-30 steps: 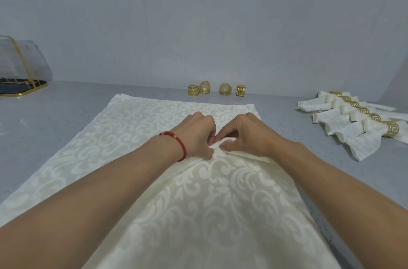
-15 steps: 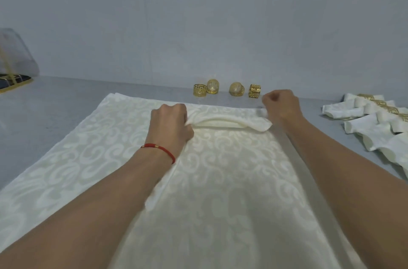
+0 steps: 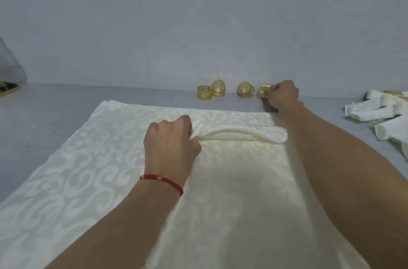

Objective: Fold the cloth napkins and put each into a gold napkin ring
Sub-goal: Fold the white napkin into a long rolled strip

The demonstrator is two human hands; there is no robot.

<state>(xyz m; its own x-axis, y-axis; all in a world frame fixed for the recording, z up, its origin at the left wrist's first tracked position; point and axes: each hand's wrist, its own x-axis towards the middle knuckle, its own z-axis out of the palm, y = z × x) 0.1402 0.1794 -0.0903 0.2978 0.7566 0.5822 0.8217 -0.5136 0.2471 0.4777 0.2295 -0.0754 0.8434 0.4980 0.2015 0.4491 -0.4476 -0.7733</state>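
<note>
A cream damask cloth napkin (image 3: 114, 158) lies spread on the grey table, with a gathered fold (image 3: 242, 134) raised across its far middle. My left hand (image 3: 170, 138), a red bracelet on its wrist, pinches the left end of that fold. My right hand (image 3: 283, 94) is at the back wall, its fingers curled on the rightmost gold napkin ring (image 3: 263, 90). Three more gold rings (image 3: 218, 90) stand in a row to its left.
Finished rolled napkins in gold rings (image 3: 379, 112) lie at the right edge of the table. A gold-framed holder (image 3: 6, 87) sits at the far left. Bare grey tabletop (image 3: 44, 110) surrounds the cloth; the wall is close behind the rings.
My hands, together on the fold a second ago, have parted. The right hand let go of the fold and reached back to the rightmost gold ring. The left hand keeps its hold.
</note>
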